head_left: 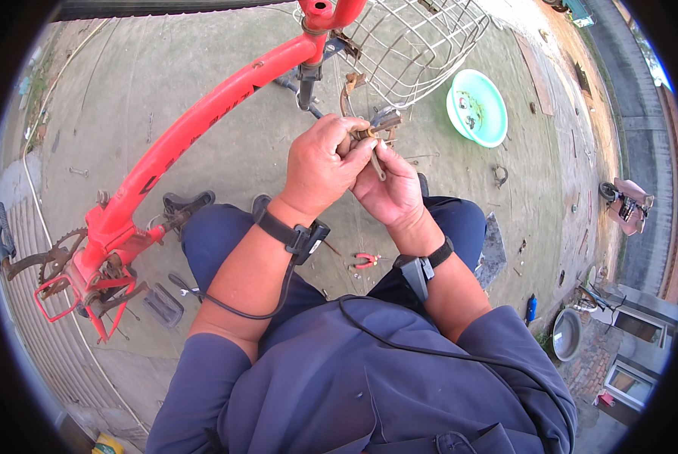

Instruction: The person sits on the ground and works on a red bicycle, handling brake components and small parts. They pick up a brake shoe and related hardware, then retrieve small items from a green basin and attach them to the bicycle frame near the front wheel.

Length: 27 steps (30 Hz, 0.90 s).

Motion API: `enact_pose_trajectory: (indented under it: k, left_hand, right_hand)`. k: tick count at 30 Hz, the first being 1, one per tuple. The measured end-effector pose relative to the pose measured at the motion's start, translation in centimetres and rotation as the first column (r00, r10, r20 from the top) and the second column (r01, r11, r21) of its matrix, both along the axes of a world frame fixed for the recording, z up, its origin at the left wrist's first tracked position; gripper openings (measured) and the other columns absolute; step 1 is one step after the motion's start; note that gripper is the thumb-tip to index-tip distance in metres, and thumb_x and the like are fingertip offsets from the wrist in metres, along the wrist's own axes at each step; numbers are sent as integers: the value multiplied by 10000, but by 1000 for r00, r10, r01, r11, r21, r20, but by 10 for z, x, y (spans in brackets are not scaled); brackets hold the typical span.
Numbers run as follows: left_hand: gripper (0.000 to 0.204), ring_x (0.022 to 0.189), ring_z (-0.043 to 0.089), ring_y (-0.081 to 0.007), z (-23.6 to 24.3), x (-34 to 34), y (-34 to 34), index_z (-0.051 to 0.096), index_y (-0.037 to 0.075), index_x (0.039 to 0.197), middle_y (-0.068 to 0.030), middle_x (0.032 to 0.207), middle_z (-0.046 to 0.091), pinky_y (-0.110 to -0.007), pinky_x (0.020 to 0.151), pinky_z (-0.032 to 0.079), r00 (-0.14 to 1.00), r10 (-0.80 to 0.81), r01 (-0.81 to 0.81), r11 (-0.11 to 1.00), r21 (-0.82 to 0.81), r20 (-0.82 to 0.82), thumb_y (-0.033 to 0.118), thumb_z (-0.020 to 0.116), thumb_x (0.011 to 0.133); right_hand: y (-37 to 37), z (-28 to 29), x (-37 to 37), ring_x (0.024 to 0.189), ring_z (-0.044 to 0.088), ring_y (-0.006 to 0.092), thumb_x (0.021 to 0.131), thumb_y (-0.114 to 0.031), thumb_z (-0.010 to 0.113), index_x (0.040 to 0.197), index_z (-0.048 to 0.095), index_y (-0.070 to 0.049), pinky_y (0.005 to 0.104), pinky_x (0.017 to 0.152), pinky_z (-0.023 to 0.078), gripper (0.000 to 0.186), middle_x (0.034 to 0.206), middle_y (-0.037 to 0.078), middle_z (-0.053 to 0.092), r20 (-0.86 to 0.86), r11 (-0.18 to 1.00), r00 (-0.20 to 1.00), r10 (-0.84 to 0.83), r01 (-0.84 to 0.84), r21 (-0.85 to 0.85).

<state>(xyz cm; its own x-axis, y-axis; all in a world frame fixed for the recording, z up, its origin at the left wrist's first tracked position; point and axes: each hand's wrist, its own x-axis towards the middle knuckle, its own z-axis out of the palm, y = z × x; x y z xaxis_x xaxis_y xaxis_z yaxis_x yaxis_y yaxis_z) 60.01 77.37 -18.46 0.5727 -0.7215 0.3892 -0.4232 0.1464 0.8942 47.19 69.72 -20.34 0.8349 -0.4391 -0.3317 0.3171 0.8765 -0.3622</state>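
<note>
My left hand (320, 163) is closed, its thumb and fingertips pinching a small brass-coloured ring-shaped piece (364, 134). That piece is on or against a rusty metal bicycle part (389, 120) with a thin lever-like arm. From the other side, my right hand (390, 188) grips the same part between thumb and fingers, its palm turned partly up. Fingers hide much of the part, so I cannot tell its exact kind. Just beyond and left of my hands stands a red bicycle frame (210, 121), without wheels, its crank and chainring (55, 265) at the lower left.
A white wire basket (411, 45) lies beyond my hands. Right of it sits a pale green basin (498, 113) with small items inside. Red-handled pliers (368, 261) rest on the ground between my legs. A black pedal (163, 305) lies at left, a grey basin (567, 335) far right.
</note>
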Motion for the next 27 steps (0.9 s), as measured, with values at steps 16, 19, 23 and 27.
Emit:
enact_pose_trajectory:
  k: [16,19,23,27]
  left_hand:
    - [230,566,509,-126,-1,-3,-1,696,73,1015,-24,725,557,-289,536,445,995,-24,25,1000,10,-100,86,780,802]
    - [210,564,466,-66,0,-4,-1,694,63,1035,12,684,519,-261,522,418,982,-40,40,999,-3,-185,56,758,835]
    - [201,617,376,-22,-1,-5,0,678,53,1083,86,683,440,-215,547,356,928,-112,106,994,-35,-355,42,738,891]
    - [204,681,497,-22,-8,-1,-1,662,32,1125,51,801,602,-208,625,455,902,-157,148,988,-53,-402,40,708,927]
  right_hand:
    - [-6,1,-5,1122,628,212,986,-221,611,1241,626,-63,403,974,504,300,1201,74,679,-65,990,998,-12,3,-139]
    - [-9,5,-7,1070,640,173,986,-207,623,1272,615,-57,367,899,530,323,1190,60,682,-90,974,996,-24,3,-227]
    - [-14,15,-8,1002,651,132,990,-166,624,1345,582,-43,305,801,542,378,1198,51,683,-132,918,990,-47,-9,-396]
    - [-15,23,-11,998,653,119,988,-120,627,1400,546,-33,271,768,532,429,1234,52,675,-187,820,977,-106,-20,-572]
